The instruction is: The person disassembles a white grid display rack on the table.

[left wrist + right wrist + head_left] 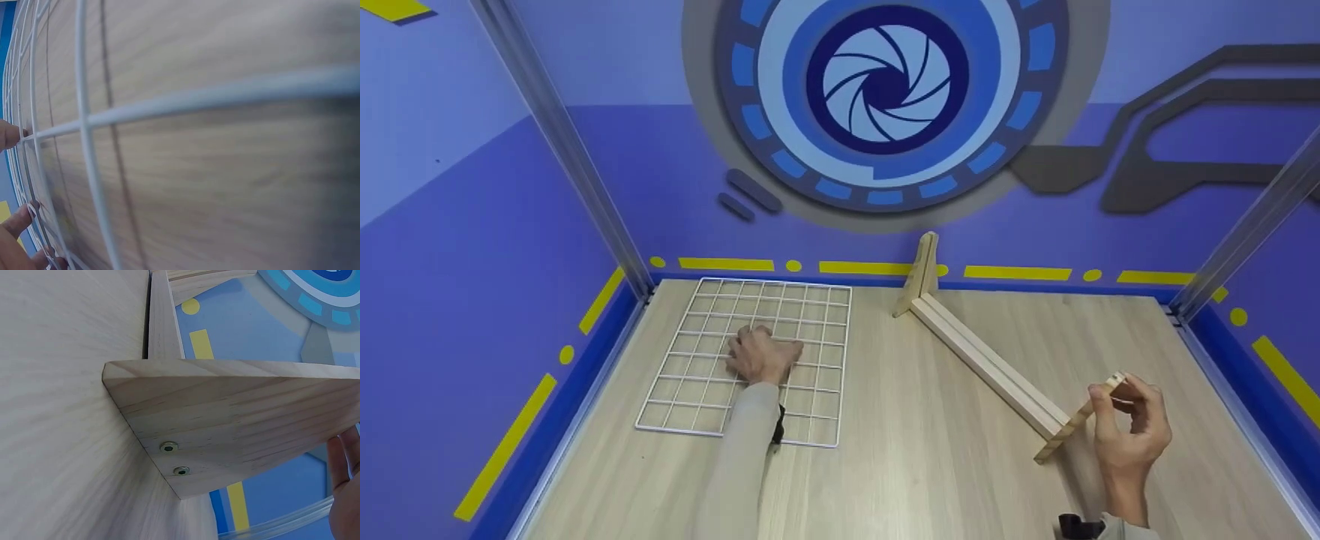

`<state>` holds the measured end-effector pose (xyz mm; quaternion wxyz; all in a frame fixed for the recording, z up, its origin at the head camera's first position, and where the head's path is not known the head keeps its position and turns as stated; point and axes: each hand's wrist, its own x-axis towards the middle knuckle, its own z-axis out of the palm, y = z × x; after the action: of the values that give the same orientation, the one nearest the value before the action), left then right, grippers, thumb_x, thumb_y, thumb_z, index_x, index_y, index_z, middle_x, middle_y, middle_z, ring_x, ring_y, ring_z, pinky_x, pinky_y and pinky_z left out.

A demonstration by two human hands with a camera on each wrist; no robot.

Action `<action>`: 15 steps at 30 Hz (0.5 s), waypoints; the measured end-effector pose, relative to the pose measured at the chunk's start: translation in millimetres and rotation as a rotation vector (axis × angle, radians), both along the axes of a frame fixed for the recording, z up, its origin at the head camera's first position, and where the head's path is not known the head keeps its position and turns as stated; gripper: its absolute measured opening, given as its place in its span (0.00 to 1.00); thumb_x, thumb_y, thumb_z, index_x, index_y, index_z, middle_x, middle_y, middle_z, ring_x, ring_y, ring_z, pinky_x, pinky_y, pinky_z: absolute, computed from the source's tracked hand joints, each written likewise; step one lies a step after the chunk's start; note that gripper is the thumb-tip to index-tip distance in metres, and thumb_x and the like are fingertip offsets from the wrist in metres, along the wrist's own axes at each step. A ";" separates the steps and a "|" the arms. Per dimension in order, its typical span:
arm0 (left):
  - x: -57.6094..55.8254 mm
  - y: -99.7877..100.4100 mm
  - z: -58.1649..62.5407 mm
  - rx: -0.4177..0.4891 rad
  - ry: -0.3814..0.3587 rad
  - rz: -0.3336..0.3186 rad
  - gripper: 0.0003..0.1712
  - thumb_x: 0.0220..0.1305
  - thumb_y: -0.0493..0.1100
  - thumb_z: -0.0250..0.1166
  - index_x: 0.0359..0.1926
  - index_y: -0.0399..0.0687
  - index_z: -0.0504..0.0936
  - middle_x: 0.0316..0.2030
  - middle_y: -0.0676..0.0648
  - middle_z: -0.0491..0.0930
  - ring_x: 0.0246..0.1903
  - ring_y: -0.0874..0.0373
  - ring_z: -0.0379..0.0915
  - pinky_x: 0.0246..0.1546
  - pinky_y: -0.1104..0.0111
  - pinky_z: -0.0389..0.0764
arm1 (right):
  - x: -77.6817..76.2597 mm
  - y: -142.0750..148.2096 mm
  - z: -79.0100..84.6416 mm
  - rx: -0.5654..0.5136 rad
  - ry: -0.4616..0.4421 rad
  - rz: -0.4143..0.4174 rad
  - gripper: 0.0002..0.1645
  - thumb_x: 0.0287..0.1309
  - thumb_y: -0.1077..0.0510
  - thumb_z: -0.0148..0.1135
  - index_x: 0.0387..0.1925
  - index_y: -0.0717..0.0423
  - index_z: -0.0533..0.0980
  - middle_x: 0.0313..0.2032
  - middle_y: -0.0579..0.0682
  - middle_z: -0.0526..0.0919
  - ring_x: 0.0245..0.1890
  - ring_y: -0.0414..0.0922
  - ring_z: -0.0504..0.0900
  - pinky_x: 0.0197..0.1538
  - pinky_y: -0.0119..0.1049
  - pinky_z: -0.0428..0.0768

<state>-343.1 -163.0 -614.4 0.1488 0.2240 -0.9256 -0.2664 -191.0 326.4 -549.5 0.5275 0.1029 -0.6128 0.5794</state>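
Note:
A white wire grid panel [845,352] lies at the left of the table. My left hand [760,356] grips it near its middle, with fingertips [19,221] hooked among the wires in the left wrist view. To the right, a wooden stand [990,364] has a long grooved bar running diagonally between two upright end pieces. My right hand [1132,442] pinches the top of the near end piece [225,422] between thumb and fingers. Two hex-socket bolts [169,446] show low on that piece's outer face. The far end piece [921,277] stands by the back wall.
The wood-grain table [915,465] is bounded by blue printed walls [622,172] on the back and both sides. Metal posts [562,142] rise at the back corners. Bare tabletop lies between the grid panel and the stand.

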 end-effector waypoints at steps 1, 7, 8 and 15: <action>0.2 -0.4 0.0 -0.001 -0.002 -0.001 0.38 0.36 0.65 0.76 0.47 0.47 0.85 0.50 0.41 0.76 0.55 0.36 0.66 0.51 0.36 0.64 | -0.4 -0.2 -0.1 0.001 0.003 0.001 0.23 0.44 0.77 0.68 0.46 0.81 0.76 0.34 0.59 0.81 0.35 0.43 0.82 0.41 0.29 0.79; 1.6 -2.2 0.2 -0.012 -0.016 -0.010 0.39 0.39 0.66 0.77 0.49 0.47 0.84 0.51 0.40 0.76 0.56 0.36 0.66 0.50 0.36 0.66 | -1.0 -1.0 -1.2 -0.001 0.004 0.001 0.23 0.44 0.77 0.68 0.46 0.80 0.76 0.34 0.59 0.81 0.34 0.43 0.82 0.42 0.28 0.79; 1.5 -2.5 -0.1 -0.015 -0.018 -0.009 0.39 0.39 0.66 0.76 0.49 0.47 0.84 0.51 0.40 0.76 0.56 0.36 0.66 0.50 0.36 0.66 | -0.9 -1.1 -1.4 -0.002 0.001 0.000 0.23 0.44 0.77 0.68 0.46 0.80 0.76 0.34 0.59 0.81 0.34 0.43 0.82 0.41 0.27 0.79; 1.7 -4.4 -2.1 -0.017 -0.040 -0.008 0.39 0.41 0.66 0.75 0.51 0.48 0.84 0.52 0.40 0.76 0.57 0.36 0.65 0.51 0.36 0.65 | -0.8 -1.9 -2.1 0.002 -0.005 0.004 0.23 0.45 0.77 0.69 0.47 0.81 0.76 0.34 0.60 0.81 0.34 0.43 0.82 0.42 0.27 0.79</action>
<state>-341.4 -167.3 -616.5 0.1313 0.2244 -0.9315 -0.2545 -191.8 324.5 -551.6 0.5248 0.1032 -0.6146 0.5799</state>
